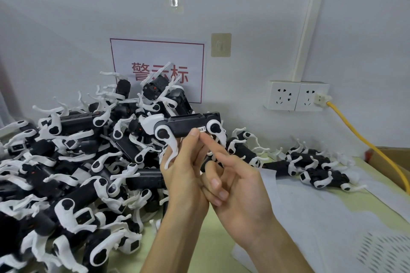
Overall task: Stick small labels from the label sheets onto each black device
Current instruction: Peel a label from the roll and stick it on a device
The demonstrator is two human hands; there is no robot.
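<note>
Head view, single frame.

- A black device with white legs is held raised above the table, in front of the wall and roughly level. It is gripped by the left hand from below, with the thumb laid on its front face and the fingers curled behind it.
- A small label is seen on the device's front face, near its right-end joint. Print is visible on it but cannot be read.
- The right hand is placed just beside the left. Its index finger is extended straight, with the tip set at the lower edge of the label; the other fingers are curled in toward the palm and nothing is held in them.
- A large pile of devices is heaped on the left of the table, against the wall. A smaller row of devices is laid out on the right, well apart from the pile.
- White paper is spread under the right-hand row. A label sheet with rows of small marks is noted at bottom right; whether labels are left on it cannot be told.
- Wall: a red-bordered sign, partly hidden by the pile; a double socket with a yellow cable plugged in.
- A cardboard box is noted at the right edge.
</note>
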